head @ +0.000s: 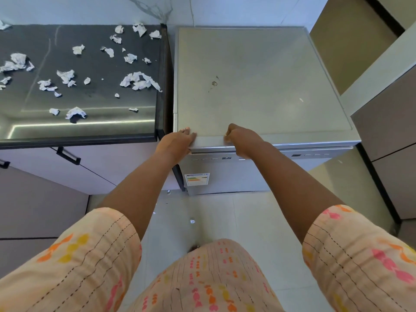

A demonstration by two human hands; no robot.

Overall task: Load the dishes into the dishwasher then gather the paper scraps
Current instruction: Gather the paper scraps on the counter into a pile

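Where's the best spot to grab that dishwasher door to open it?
The dishwasher door's top lip, from the front, fingers hooked over it. The door face shows no handle, only the gap under the top. Both the left hand and right hand sit at that edge now, left of centre.

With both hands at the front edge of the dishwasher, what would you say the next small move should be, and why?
Probably pull the top of the door outward and down. The left hand and right hand grip the front top edge of the dishwasher, the door looks shut, and no dishes are in view, while the paper scraps lie uncollected on the dark counter.
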